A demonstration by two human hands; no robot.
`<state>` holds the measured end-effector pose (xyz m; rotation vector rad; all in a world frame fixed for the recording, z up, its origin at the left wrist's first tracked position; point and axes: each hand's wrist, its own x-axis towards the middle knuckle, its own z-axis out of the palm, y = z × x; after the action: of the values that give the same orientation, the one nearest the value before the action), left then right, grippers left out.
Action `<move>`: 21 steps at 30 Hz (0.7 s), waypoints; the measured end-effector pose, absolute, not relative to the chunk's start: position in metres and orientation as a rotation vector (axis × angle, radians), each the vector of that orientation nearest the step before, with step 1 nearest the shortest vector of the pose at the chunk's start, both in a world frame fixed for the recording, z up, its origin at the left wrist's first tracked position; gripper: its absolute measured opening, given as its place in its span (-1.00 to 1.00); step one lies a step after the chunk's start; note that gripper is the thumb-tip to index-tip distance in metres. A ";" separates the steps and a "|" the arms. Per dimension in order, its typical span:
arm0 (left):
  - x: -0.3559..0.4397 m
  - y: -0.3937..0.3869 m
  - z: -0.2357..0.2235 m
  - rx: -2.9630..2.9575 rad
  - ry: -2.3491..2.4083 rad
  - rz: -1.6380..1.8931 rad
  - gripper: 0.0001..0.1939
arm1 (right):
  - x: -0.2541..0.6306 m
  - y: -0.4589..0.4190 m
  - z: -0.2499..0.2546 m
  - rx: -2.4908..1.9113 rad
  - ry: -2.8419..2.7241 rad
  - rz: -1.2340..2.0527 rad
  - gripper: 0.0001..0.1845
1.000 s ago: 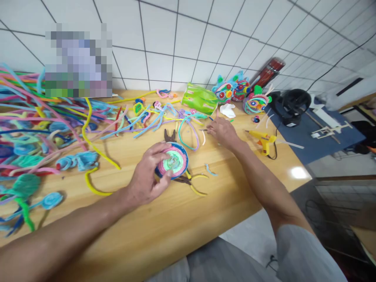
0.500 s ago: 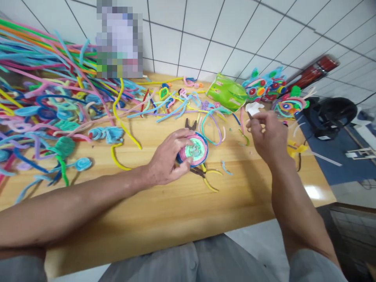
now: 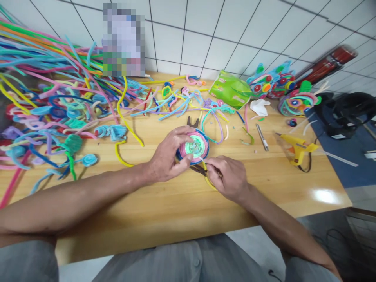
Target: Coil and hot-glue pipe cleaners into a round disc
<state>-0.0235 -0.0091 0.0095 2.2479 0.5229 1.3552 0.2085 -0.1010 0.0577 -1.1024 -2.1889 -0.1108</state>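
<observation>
My left hand (image 3: pixel 170 154) is closed around the edge of a round coil of pipe cleaners (image 3: pixel 196 144), pale green in the middle with pink and blue rings outside. Fingers grip its far side and the thumb presses near the front. At the coil's lower right edge is my right hand (image 3: pixel 227 174), its fingers pinched together. A thin tip shows at the fingertips, too small to name. Under the coil lie pliers with yellow handles (image 3: pixel 210 183); their dark jaws (image 3: pixel 193 122) stick out behind it, and my right hand partly covers the handles.
Loose pipe cleaners (image 3: pixel 58 105) heap on the left. Behind the hands are a green packet (image 3: pixel 230 91), a white tissue (image 3: pixel 260 107) and colourful pipe-cleaner faces (image 3: pixel 296 102). To the right lie a craft knife (image 3: pixel 262 137) and a yellow glue gun (image 3: pixel 299 150). A red flask (image 3: pixel 331 64) leans by the wall.
My right hand has come from beside the tissue, left and towards me, to the coil's edge. The craft knife and glue gun now show. My left hand keeps its hold.
</observation>
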 end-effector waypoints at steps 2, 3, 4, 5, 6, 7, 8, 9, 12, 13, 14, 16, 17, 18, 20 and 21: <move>-0.023 -0.009 0.010 2.242 0.516 1.365 -0.57 | 0.208 -0.101 0.056 -1.098 -2.192 -0.121 -0.68; -0.023 -0.009 0.010 2.242 0.513 1.368 -0.57 | 0.208 -0.101 0.056 -1.100 -2.191 -0.123 -0.65; -0.023 -0.009 0.010 2.242 0.511 1.369 -0.58 | 0.207 -0.101 0.055 -1.103 -2.192 -0.125 -0.63; -0.023 -0.010 0.010 2.244 0.512 1.367 -0.58 | 0.207 -0.100 0.055 -1.104 -2.195 -0.129 -0.62; -0.023 -0.010 0.010 2.247 0.516 1.362 -0.59 | 0.207 -0.100 0.055 -1.100 -2.202 -0.135 -0.61; -0.023 -0.010 0.009 2.249 0.524 1.355 -0.59 | 0.206 -0.100 0.054 -1.093 -2.210 -0.145 -0.62; -0.023 -0.010 0.009 2.252 0.535 1.347 -0.60 | 0.206 -0.099 0.054 -1.085 -2.214 -0.157 -0.63; -0.024 -0.010 0.009 2.253 0.545 1.339 -0.60 | 0.206 -0.099 0.053 -1.079 -2.216 -0.167 -0.63; -0.024 -0.011 0.009 2.252 0.557 1.327 -0.61 | 0.206 -0.098 0.051 -1.062 -2.198 -0.180 -0.61; -0.024 -0.011 0.010 2.250 0.557 1.327 -0.61 | 0.205 -0.097 0.050 -1.055 -2.192 -0.181 -0.60; -0.023 -0.011 0.010 2.248 0.557 1.328 -0.61 | 0.205 -0.097 0.048 -1.046 -2.186 -0.183 -0.59; -0.023 -0.011 0.010 2.244 0.557 1.334 -0.62 | 0.203 -0.096 0.046 -1.030 -2.176 -0.186 -0.57; -0.023 -0.011 0.011 2.241 0.555 1.338 -0.62 | 0.203 -0.096 0.045 -1.025 -2.172 -0.191 -0.57; -0.023 -0.011 0.011 2.237 0.551 1.344 -0.62 | 0.202 -0.096 0.044 -1.022 -2.168 -0.201 -0.57; -0.022 -0.011 0.011 2.227 0.543 1.356 -0.61 | 0.202 -0.095 0.042 -1.027 -2.164 -0.220 -0.55; -0.022 -0.011 0.010 2.223 0.541 1.359 -0.61 | 0.202 -0.095 0.042 -1.031 -2.165 -0.228 -0.55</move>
<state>-0.0225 -0.0105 0.0105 2.2226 0.5411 1.3591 0.2020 -0.0951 0.0418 -1.0313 -2.1651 -0.2275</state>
